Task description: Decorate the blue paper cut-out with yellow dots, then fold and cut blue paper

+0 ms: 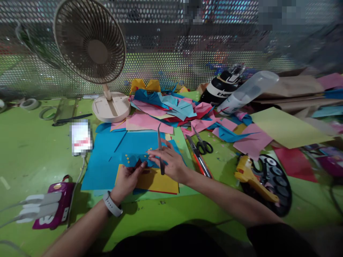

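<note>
My left hand [128, 181], with a pale watch on its wrist, is closed with thumb and fingers together on a small dark piece [138, 163], perhaps paper. My right hand [173, 162] has tweezers [159, 141] tucked between its fingers, points upward. Its thumb and forefinger come close together just above my left thumb; whether they pinch anything is too small to tell. Beneath both hands lie a yellow paper sheet [158, 180] and a large blue sheet [102, 164]. Tiny yellow paper squares [128, 159] are scattered on the blue by my fingers.
Scissors [204, 146] and a utility knife [198, 157] lie right of the sheets. A yellow glue gun [253, 178] rests on a black tray [285, 192]. Behind are paper scraps [171, 103], bottles [248, 92] and a fan [111, 107]. Leftward are a phone [81, 137] and a purple power strip [60, 205].
</note>
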`<state>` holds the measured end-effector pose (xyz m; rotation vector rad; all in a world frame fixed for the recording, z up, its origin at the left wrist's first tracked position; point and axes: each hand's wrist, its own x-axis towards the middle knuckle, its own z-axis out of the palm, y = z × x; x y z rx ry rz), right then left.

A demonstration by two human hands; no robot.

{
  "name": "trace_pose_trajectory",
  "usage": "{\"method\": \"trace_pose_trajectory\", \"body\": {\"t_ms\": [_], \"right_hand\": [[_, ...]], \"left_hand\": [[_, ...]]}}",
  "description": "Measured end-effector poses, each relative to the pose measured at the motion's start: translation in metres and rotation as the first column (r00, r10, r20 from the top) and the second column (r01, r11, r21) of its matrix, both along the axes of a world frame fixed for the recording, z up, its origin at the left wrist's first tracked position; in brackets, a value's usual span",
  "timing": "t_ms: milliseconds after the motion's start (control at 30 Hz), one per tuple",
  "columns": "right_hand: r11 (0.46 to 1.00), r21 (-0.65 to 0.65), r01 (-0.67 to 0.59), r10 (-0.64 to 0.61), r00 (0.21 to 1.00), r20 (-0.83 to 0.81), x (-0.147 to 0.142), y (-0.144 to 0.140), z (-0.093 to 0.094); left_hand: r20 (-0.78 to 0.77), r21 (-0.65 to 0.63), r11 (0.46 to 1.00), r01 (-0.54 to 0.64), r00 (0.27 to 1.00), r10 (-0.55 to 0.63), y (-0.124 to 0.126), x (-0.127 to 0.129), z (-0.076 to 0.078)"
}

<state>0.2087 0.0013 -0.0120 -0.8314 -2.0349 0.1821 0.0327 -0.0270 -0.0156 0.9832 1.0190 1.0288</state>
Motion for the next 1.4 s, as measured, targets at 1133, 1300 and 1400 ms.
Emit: {"method": "trace_pose_trajectory", "body": {"t_ms": [1133,1300,1400], "right_hand": [[0.986,-0.137,0.092,-0.013,0.870,0.492,0.087,-0.011,0.037],[0.991,-0.040,0.130,-0.074,0.760,0.646,0.109,-0.047,0.006],[0.973,-0.009,0.231,-0.172,0.750,0.638,0.125,-0.057,0.004]], "left_hand": [[0.031,-0.101,0.988,-0.113,0.993,0.116,0.004,-0.004,-0.001],[-0.002,-0.112,0.987,-0.115,0.993,0.115,0.005,-0.002,0.002],[-0.006,-0.115,0.987,-0.115,0.993,0.115,0.005,-0.002,0.004]]}}
